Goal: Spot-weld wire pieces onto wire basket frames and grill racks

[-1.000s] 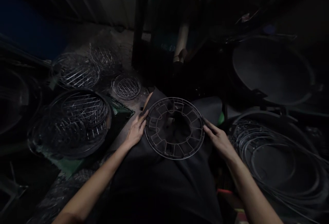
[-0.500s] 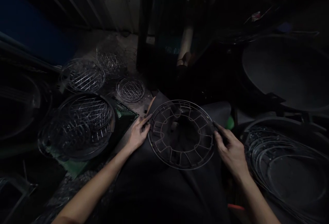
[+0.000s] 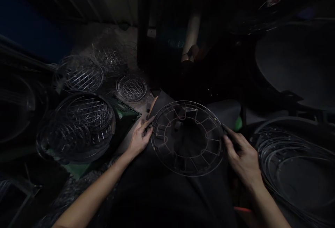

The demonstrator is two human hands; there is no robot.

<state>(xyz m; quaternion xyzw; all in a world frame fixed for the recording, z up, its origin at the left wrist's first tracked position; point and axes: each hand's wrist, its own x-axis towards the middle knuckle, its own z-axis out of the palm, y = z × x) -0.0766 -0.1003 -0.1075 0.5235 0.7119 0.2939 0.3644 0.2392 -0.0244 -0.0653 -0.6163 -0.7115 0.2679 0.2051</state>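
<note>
A: Where is the round wire frame [image 3: 186,156]?
B: Between the person's two hands, over the dark cloth [image 3: 167,196], facing the camera almost flat. Short looped wires join its inner and outer rings.
A: And the left hand [image 3: 139,139]?
B: Grasping the frame's left edge, with the thumb and fingers at the rim.
A: The right hand [image 3: 244,156]?
B: Grasping the opposite edge, thumb and forefinger at the rim, back of the hand turned up.
A: What is to the right of the frame?
B: A dark basin [image 3: 285,118], with wire rings [image 3: 273,144] piled inside along its near left part.
A: To the left of it?
B: A dark round tray [image 3: 113,109] full of wire racks [image 3: 89,111]. Farther beyond the frame on that side, a small wire grid [image 3: 131,88] lies near a larger wire stack [image 3: 81,76].
A: Straight beyond the frame?
B: A pale pipe [image 3: 192,34], well apart from it; the surroundings there are too dark to make out.
</note>
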